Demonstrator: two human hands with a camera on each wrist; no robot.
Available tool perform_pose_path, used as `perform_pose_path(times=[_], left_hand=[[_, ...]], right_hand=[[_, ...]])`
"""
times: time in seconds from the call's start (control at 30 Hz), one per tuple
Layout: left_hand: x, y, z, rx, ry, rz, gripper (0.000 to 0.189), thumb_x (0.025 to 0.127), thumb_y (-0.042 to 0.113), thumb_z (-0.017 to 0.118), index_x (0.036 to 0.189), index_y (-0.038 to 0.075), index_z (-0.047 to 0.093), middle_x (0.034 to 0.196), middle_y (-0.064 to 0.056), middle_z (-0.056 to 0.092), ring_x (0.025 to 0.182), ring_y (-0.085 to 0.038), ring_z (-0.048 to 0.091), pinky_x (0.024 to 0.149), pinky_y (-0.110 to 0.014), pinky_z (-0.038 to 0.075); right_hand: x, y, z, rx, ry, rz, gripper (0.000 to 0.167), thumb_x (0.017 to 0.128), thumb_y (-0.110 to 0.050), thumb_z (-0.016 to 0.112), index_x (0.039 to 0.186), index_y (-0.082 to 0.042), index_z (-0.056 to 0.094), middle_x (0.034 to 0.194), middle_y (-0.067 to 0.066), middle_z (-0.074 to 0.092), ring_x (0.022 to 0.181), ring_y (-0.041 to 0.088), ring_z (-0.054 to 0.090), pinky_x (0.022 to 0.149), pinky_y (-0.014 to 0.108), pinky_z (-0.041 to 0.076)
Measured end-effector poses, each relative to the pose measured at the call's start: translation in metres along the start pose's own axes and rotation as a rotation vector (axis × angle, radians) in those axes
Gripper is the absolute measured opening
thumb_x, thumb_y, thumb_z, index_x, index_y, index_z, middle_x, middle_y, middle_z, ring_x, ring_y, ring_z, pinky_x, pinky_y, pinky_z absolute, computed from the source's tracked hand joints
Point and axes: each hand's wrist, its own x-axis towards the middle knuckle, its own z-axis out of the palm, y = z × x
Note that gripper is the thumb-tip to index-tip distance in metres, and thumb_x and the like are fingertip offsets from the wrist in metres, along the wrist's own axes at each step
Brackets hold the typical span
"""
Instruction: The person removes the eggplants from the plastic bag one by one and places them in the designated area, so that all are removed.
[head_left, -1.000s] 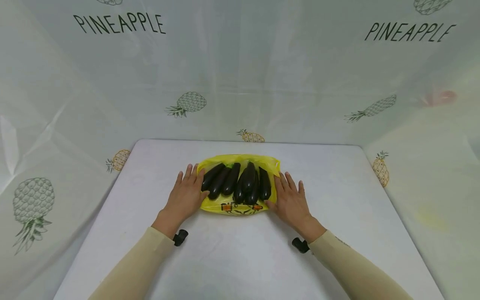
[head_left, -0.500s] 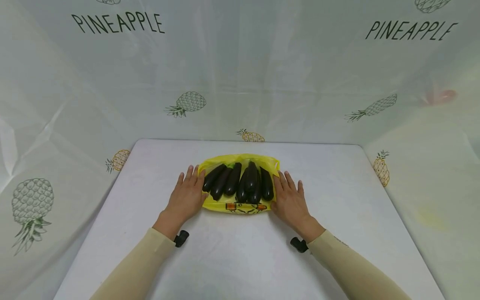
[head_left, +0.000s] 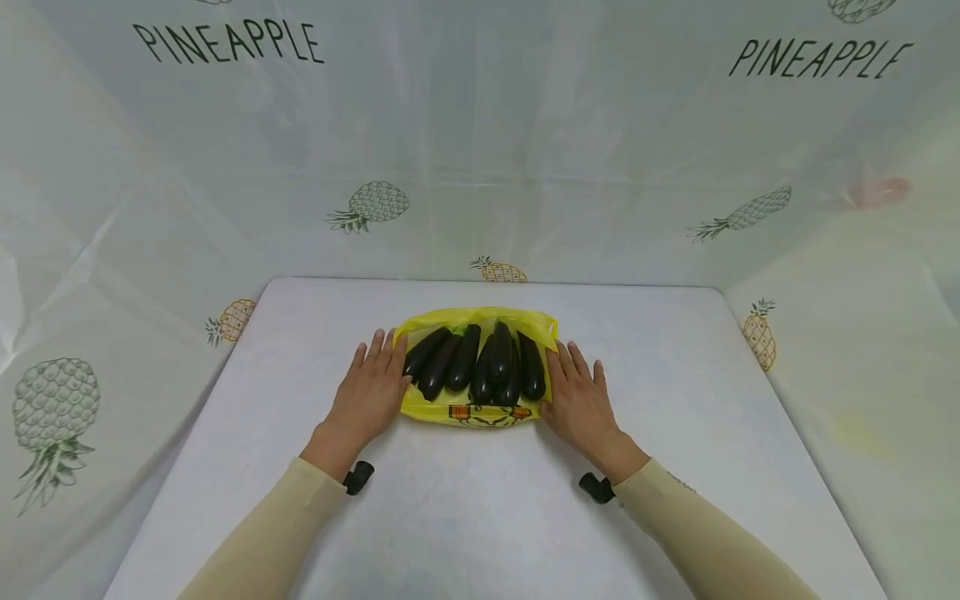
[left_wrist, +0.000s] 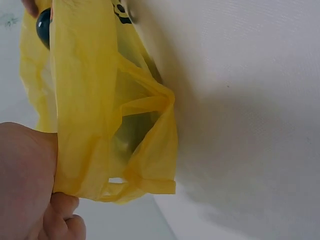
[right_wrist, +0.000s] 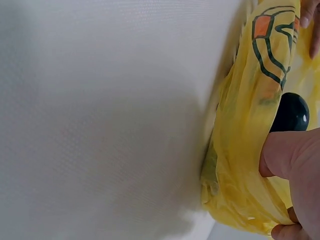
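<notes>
A yellow plastic bag [head_left: 420, 407] lies with its wide mouth facing up on the table. Several dark, glossy eggplants [head_left: 464, 358] lie side by side in it, one resting on top of others. My left hand [head_left: 369, 396] rests against the bag's left side, fingers straight and spread. Along the right side lies my right hand [head_left: 581, 404], its fingers also straight. In the right wrist view, my thumb [right_wrist: 280, 155] reaches over the bag's rim beside an eggplant [right_wrist: 291, 112]. The left wrist view shows the bag's crumpled side [left_wrist: 85, 100] and one eggplant end [left_wrist: 44, 27].
The bag sits toward the back of a white table [head_left: 480, 517] with rounded far corners. A pale plastic curtain [head_left: 525, 125] printed with pineapples hangs behind and at both sides. Small black devices [head_left: 358, 477] are worn under both wrists.
The eggplants and the bag's front print have shifted slightly right. Both thumbs, earlier showing over the bag's front corners, now lie closer to its sides. The hands have otherwise hardly moved.
</notes>
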Motion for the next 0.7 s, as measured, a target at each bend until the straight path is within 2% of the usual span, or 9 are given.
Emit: perform_pose_path(times=[0.3,0.47,0.6,0.7], left_hand=[[-0.001,0.001,0.0,-0.02,-0.017,-0.011,0.07,0.11,0.029,0.059,0.164,-0.004,0.03,0.17,-0.026,0.026,0.161,-0.043,0.021,0.131,-0.06,0.02],[0.0,0.003,0.0,-0.028,-0.025,-0.017,0.072,0.109,0.03,0.06,0.164,-0.004,0.029,0.171,-0.026,0.026,0.161,-0.042,0.02,0.131,-0.059,0.02],[0.0,0.005,0.0,-0.021,-0.022,-0.015,0.072,0.109,0.029,0.061,0.164,-0.004,0.03,0.17,-0.026,0.027,0.161,-0.042,0.021,0.13,-0.059,0.02],[0.0,0.007,-0.001,-0.02,-0.018,-0.015,0.072,0.108,0.029,0.062,0.164,-0.005,0.03,0.17,-0.026,0.027,0.16,-0.043,0.022,0.13,-0.059,0.022]], right_hand=[[0.001,0.005,-0.003,0.035,0.026,-0.009,0.081,0.093,-0.031,0.078,0.157,0.002,0.042,0.168,0.024,0.035,0.156,0.045,0.033,0.118,0.074,0.033],[0.003,0.012,-0.009,0.077,0.094,-0.033,0.074,0.093,-0.03,0.081,0.153,0.001,0.05,0.162,0.026,0.042,0.148,0.048,0.042,0.116,0.068,0.041],[0.006,0.011,-0.021,0.154,0.147,-0.033,0.064,0.095,-0.027,0.08,0.148,0.0,0.057,0.154,0.026,0.05,0.139,0.049,0.05,0.109,0.064,0.049],[0.009,0.005,-0.032,0.265,0.172,-0.018,0.057,0.098,-0.024,0.077,0.147,-0.002,0.059,0.15,0.023,0.056,0.133,0.046,0.056,0.106,0.062,0.053]])
